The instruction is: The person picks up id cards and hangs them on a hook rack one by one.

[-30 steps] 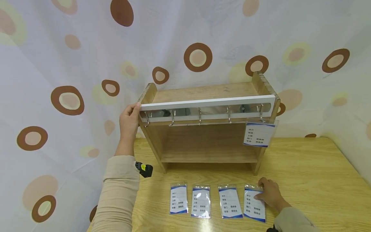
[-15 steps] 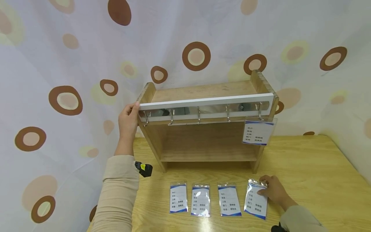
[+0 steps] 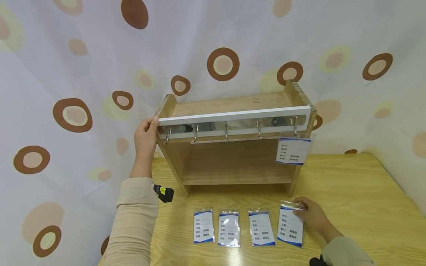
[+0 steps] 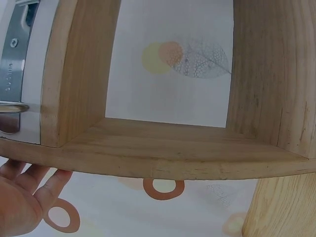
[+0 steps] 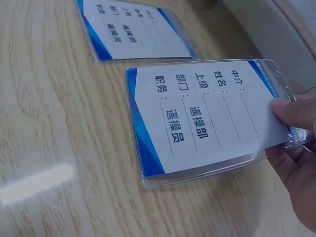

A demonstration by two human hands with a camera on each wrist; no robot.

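Observation:
My right hand (image 3: 313, 215) pinches the top edge of a clear plastic ID badge holder (image 3: 290, 226), thumb over its printed card and fingers beneath. In the right wrist view this badge holder (image 5: 197, 116) is lifted and tilted above the table. My left hand (image 3: 145, 142) grips the upper left side of a wooden shelf (image 3: 233, 164), at the end of its white hook rail (image 3: 237, 113). The left wrist view shows its fingertips (image 4: 58, 181) against the shelf's side board. Another badge holder (image 3: 293, 150) hangs from the rail's rightmost metal hook (image 3: 296, 125).
Three more badge holders lie in a row on the wooden table (image 3: 349, 188), the nearest badge holder (image 3: 261, 227) just left of the held one. A patterned curtain (image 3: 253, 33) hangs behind the shelf and along the left.
The right hand has raised the rightmost badge holder off the table by its top edge, turning it more upright. The left hand keeps its grip on the shelf.

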